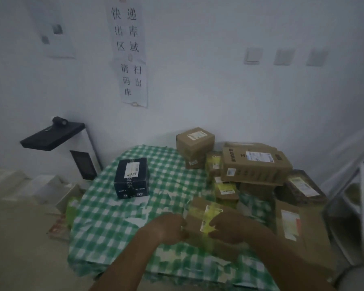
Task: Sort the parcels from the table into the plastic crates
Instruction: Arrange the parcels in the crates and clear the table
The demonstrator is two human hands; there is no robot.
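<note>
A small brown cardboard parcel (200, 215) with a yellow-and-white label lies near the front of the table with the green checked cloth (122, 223). My left hand (170, 228) grips its left edge with curled fingers. My right hand (231, 226) holds its right side, thumb over the label. The picture is blurred around the parcel. A black box (131, 178) stands alone at the table's left. A heap of brown cardboard parcels (254, 162) fills the back right. No plastic crate shows plainly.
A flat brown parcel (292, 225) lies at the right edge. A white metal rack (361, 206) stands to the right. A black scanner stand (53, 135) rises at the left by the wall. Packages and bags (67, 202) lie on the floor at the left.
</note>
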